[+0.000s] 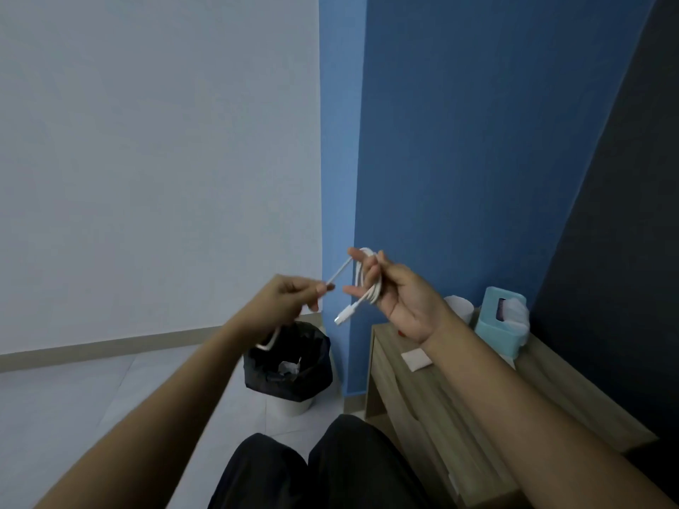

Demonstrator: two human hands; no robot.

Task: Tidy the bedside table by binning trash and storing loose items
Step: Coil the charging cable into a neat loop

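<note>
White cable wound over open fingers

White and smooth, the thin cable (365, 284) loops in a few coils around the spread fingers of the right hand (398, 301), palm up, held above the front corner of the wood-grain bedside table (408, 391). One plug end dangles below the coils. The left hand (290, 299) pinches a straight run of the cable between thumb and fingertip, with more slack hanging under its wrist. A round bin (290, 365) lined with a crinkled black bag stands on the pale tiled floor beside the table. A teal tissue box (499, 317) and a flat white square of paper (417, 358) lie on the tabletop.
</note>
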